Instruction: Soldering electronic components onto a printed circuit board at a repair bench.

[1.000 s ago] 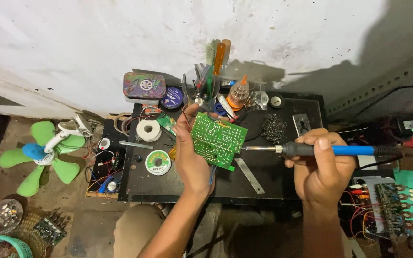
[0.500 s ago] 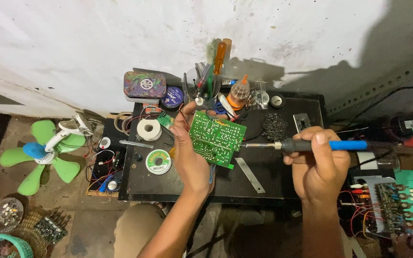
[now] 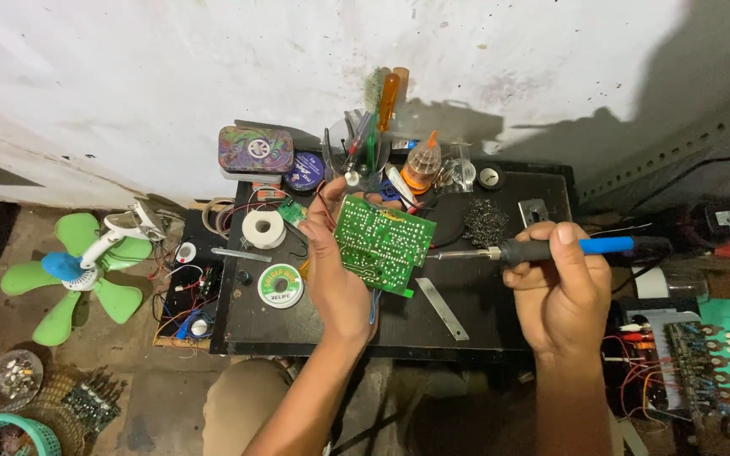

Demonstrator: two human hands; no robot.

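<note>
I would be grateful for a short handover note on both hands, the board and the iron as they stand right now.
Left hand: holds the green circuit board tilted above the black work table, solder side up.
Right hand: grips the blue-handled soldering iron; its tip points at the board's right edge, contact too fine to judge.
Nearby: the solder reel and white tape roll lie left of the board, metal strip below it.
Done: board and iron are in hand.
Left: which joints are finished cannot be told from here.
</note>
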